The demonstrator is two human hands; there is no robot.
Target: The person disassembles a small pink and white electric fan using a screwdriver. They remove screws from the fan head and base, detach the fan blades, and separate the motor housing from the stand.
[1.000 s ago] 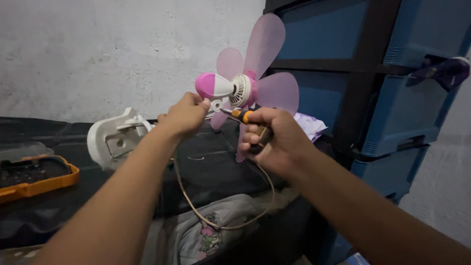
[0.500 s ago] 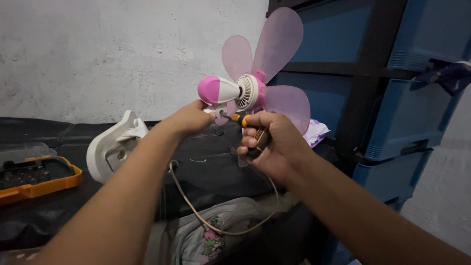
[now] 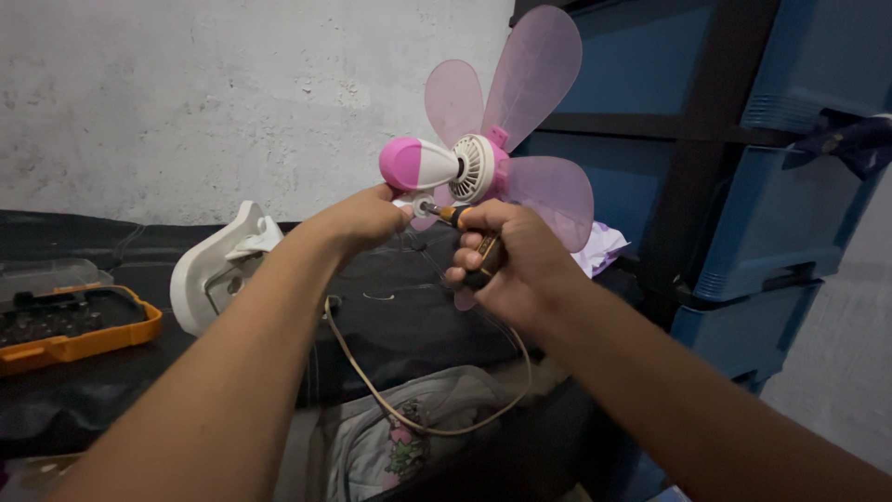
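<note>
The small pink fan point(image 3: 465, 167) has risen a little and sits steadier, held up before the wall. Left hand point(image 3: 367, 218) pinches its neck; right hand point(image 3: 506, 256) grips the screwdriver point(image 3: 465, 228), tip now at the joint. White base point(image 3: 218, 270) and orange bit case point(image 3: 74, 325) lie behind.

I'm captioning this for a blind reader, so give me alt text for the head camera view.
The left hand holds up a small pink and white fan with translucent pink blades, while the right hand grips an orange-handled screwdriver with its tip at the fan's underside. A beige cord loops below; an orange bit case and blue drawers flank them.
</note>
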